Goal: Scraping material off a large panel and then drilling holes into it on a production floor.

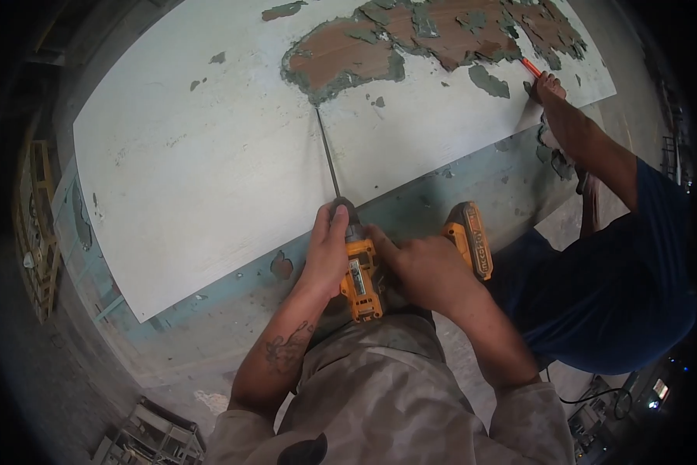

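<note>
A yellow and black cordless drill (362,288) is held in front of my waist. My left hand (327,252) is closed round its front, by the chuck. My right hand (430,271) is wrapped round the grip, with the battery pack (470,240) showing beyond the knuckles. From the chuck a long thin rod-like bit (327,151) reaches away over a large pale panel (209,178). Its tip meets the lower left edge of a patch of cracked grey-green coating (317,97). Inside that patch a brown surface (356,50) is laid bare.
At the right, a co-worker in a dark blue shirt (620,287) leans in; their hand (550,85) holds an orange-handled tool (531,68) at the coating. Loose flakes (488,81) lie on the panel. Beneath is a bluish work surface (255,283). A wooden rack (40,225) stands far left.
</note>
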The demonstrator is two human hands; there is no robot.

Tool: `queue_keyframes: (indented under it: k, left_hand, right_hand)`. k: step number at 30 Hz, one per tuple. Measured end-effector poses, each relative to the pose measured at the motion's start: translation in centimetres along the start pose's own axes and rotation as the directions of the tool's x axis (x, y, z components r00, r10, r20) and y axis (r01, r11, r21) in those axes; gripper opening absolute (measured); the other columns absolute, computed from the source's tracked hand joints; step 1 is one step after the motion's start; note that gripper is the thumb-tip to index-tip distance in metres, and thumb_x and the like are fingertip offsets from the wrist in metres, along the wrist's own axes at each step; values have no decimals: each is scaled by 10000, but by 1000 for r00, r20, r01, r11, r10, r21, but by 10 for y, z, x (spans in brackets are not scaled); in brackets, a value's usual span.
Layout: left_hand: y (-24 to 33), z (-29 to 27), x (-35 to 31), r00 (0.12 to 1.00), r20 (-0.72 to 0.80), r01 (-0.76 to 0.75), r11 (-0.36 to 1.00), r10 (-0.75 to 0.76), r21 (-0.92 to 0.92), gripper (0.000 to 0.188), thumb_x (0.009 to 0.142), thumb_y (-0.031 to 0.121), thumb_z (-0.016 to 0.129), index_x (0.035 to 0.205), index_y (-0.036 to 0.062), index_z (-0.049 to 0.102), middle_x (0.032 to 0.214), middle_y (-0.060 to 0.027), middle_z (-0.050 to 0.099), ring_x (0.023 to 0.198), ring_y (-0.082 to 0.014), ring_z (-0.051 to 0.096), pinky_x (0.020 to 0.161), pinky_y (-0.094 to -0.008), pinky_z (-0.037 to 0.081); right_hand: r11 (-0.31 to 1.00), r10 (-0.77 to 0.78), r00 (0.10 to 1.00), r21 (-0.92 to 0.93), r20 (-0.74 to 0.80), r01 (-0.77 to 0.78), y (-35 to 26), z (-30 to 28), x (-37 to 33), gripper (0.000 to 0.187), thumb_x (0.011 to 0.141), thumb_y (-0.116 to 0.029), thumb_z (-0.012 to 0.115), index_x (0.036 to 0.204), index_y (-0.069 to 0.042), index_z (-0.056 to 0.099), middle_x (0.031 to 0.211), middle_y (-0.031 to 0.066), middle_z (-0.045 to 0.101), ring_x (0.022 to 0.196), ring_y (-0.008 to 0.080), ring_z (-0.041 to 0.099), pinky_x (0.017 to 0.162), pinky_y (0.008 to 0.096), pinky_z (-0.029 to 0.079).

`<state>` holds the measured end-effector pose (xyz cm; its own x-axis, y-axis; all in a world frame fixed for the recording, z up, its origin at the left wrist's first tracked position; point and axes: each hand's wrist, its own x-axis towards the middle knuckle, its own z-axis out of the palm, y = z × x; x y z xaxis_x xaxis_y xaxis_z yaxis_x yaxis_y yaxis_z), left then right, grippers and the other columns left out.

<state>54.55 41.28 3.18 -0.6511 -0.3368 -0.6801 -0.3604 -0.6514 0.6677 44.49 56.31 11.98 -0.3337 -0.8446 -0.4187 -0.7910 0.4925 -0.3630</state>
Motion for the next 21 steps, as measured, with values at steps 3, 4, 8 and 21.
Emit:
queue_keyframes:
  k: [3,4,8,21]
  left_hand:
    - [13,6,-14,997,-32,70,997,-71,-20,347,1108,400,478,1248,84,517,948,-80,647,768,-154,653,639,-314,564]
    - [20,9,-20,994,-18,111,994,-111,-17,376,1114,393,451,1298,70,505,1032,-88,629,849,-151,642,685,-306,554]
    - [13,7,-14,997,1,72,996,-72,-56,360,1105,410,474,1249,82,516,940,-84,646,745,-161,651,633,-316,564]
    - [9,-16,34,999,17,-40,996,41,-85,374,1097,435,496,1182,81,582,897,-81,643,745,-201,660,613,-374,569]
  right_hand:
    - [1000,7,998,1,66,-8,-9,-18,-5,736,797,-154,737,1491,-73,506,770,147,708,733,358,720,652,452,558]
    - [1000,9,998,-6,66,-9,-10,-22,-4,736,797,-154,737,1491,-73,506,770,147,708,733,358,720,652,452,558]
    - [999,-17,996,37,84,14,-6,-24,-1,717,794,-149,743,1468,-54,517,789,165,713,744,384,715,677,466,559]
    - [999,28,997,-18,-75,-29,-4,11,33,767,774,-188,765,1480,-48,501,811,168,716,755,387,712,661,485,550]
